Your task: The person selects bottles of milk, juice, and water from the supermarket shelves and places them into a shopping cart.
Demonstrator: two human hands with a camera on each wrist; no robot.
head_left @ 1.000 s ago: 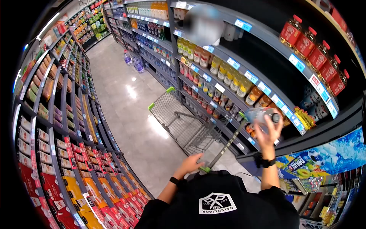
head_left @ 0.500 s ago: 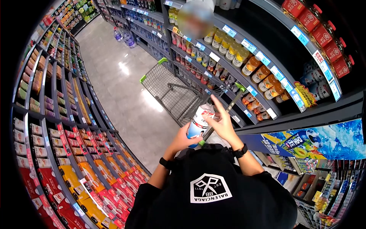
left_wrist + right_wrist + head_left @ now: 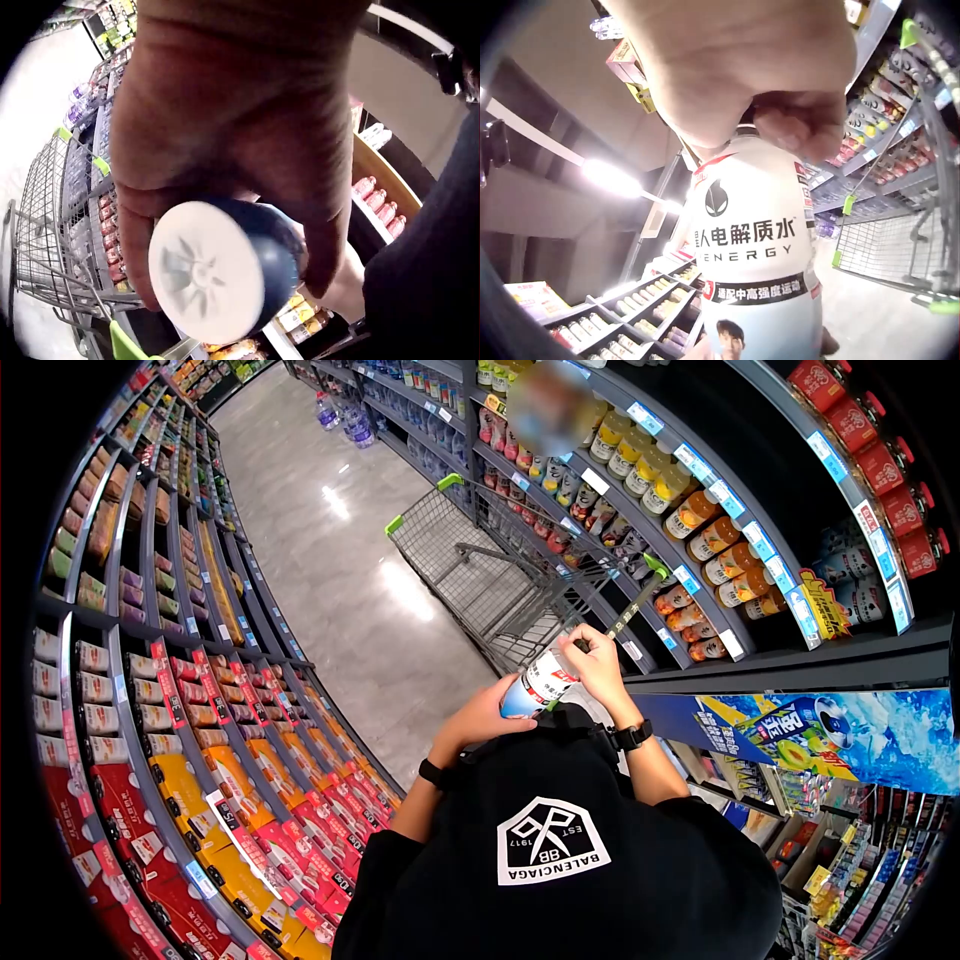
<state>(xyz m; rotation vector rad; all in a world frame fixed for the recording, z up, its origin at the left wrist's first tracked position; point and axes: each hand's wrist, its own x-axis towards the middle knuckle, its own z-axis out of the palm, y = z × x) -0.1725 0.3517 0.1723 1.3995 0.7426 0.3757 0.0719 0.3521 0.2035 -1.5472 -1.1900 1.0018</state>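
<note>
A drink bottle (image 3: 547,680) with a white and blue label and a dark cap is held between both hands in front of the black shirt. My left hand (image 3: 480,715) grips its lower body; in the left wrist view, fingers and thumb wrap its sides and the pale ribbed base (image 3: 202,274) faces the camera. At the top, my right hand (image 3: 597,668) grips the cap with curled fingers. In the right wrist view that hand hides most of the cap, and the bottle's label (image 3: 754,225) shows dark lettering reading ENERGY.
A wire shopping cart (image 3: 490,555) with green corners stands just ahead. Drink shelves on the right hold orange-capped bottles (image 3: 690,515) and red-labelled bottles (image 3: 885,470). Packaged goods (image 3: 185,800) fill the left shelves. Grey floor (image 3: 300,560) runs along the aisle. A blue banner (image 3: 800,735) is at right.
The right hand brought the bottle from near the right shelf to the body, where the left hand took its lower part. The right fingers, spread beside it half a second ago, now grip the cap.
</note>
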